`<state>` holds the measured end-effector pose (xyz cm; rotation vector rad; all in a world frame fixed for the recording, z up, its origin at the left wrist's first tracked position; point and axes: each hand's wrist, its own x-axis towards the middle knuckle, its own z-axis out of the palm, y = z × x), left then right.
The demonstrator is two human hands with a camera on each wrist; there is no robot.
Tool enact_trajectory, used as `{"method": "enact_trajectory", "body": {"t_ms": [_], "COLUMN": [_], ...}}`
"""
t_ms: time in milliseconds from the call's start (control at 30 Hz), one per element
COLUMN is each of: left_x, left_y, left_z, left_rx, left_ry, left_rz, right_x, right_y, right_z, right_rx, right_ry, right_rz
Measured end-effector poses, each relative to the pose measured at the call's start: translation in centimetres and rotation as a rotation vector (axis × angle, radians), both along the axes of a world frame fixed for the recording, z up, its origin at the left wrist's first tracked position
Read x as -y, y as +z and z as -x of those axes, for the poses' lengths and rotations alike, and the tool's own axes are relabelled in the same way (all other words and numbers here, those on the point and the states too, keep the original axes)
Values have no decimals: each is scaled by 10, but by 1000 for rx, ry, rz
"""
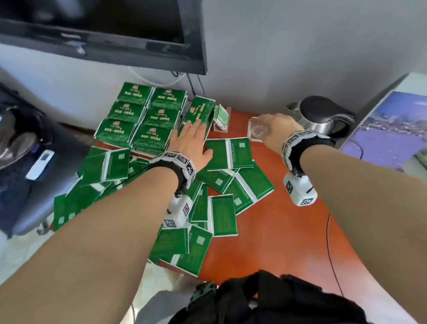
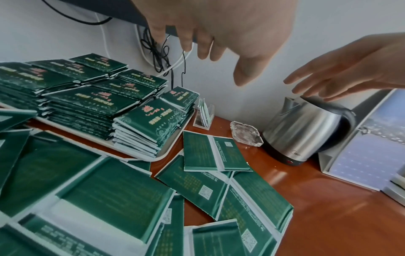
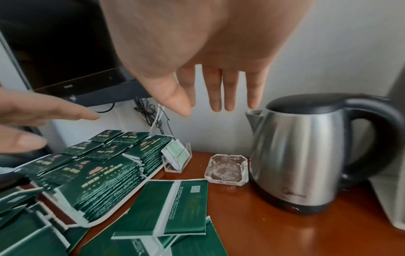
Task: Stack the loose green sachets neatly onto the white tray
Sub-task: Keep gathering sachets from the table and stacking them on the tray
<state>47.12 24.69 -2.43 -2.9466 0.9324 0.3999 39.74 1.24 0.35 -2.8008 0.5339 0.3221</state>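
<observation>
Nearest me, a black bag (image 1: 280, 315) sits at the desk's (image 1: 278, 229) edge, with the loose green sachets (image 2: 122, 199) scattered just beyond it, short of the white tray (image 2: 168, 149). Stacked sachets (image 2: 92, 97) fill that tray in rows. My left hand (image 1: 192, 141) hovers at the tray's near corner, fingers straight, grip wide and holding nothing. My right hand (image 1: 275, 130) hangs over the glass ashtray (image 3: 227, 170), beside the tray, fingers spread and empty. A steel kettle (image 3: 306, 155) stands past the ashtray.

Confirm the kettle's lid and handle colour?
Black, above a brushed steel electric kettle body; clearest in the right wrist view.
</observation>
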Motion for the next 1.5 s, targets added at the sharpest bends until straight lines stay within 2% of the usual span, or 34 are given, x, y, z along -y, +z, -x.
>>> {"method": "enact_trajectory", "body": {"t_ms": [133,267,500,633,933,1033,1200,1500], "left_x": [-8,-21,-9,18,117,146,176,187], "left_y": [-2,-18,-39,-48,-73,-86,-108,-124], "left_z": [-3,4,-5,-19,-59,-66,-70,-71], "left_rx": [-30,-45,-63,-56,-139,-139,-31,89], "left_ry": [-126,-287,-427,-487,-749,-913,-1234,-1331], "left_rz": [34,-3,-22,-23,-288,-392,-505,-569], "right_x": [-13,-39,-56,-37,-2,-1,-4,4], "right_y": [-1,-15,-49,-65,-119,-141,-165,-181], "right_z": [29,61,93,85,46,36,20,14], "right_rx": [0,-90,-152,-197,-270,-319,-389,-447], "right_ry": [-155,-284,-406,-408,-442,-482,-520,-525], "right_rz": [14,-18,-52,-56,-191,-261,-275,-308]}}
